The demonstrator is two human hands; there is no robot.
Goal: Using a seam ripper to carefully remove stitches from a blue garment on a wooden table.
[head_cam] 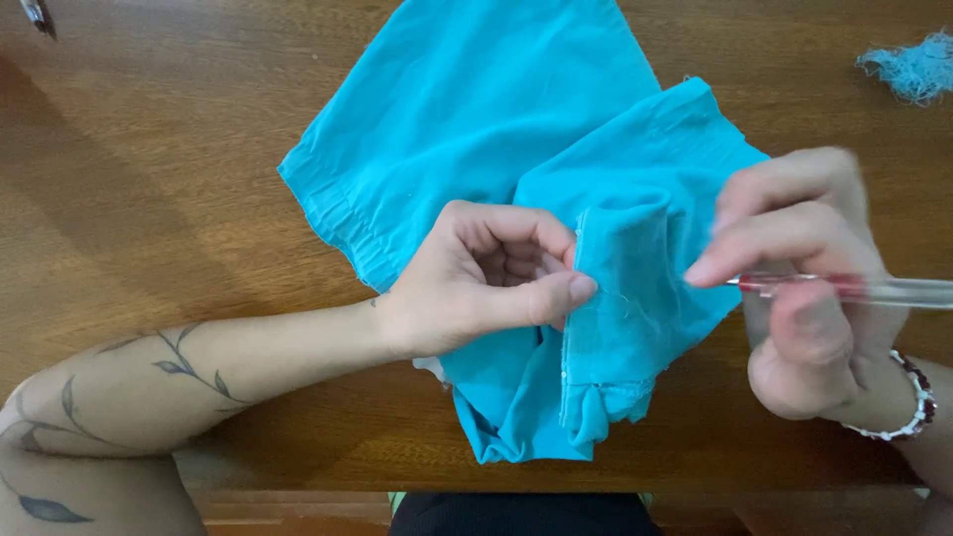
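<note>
A turquoise cloth garment (476,109) lies crumpled on a wooden table (149,179). My left hand (481,283) pinches a folded seam of the cloth between thumb and fingers near the middle. My right hand (804,278), with a beaded bracelet on its wrist, holds a thin tool with a red and clear plastic handle (844,288); its tip points left at the seam. The tool's tip is blurred and partly hidden by my fingers.
A small tuft of turquoise thread scraps (913,65) lies at the table's far right. A dark pointed object (40,18) shows at the top left corner. The table's near edge (298,491) runs along the bottom.
</note>
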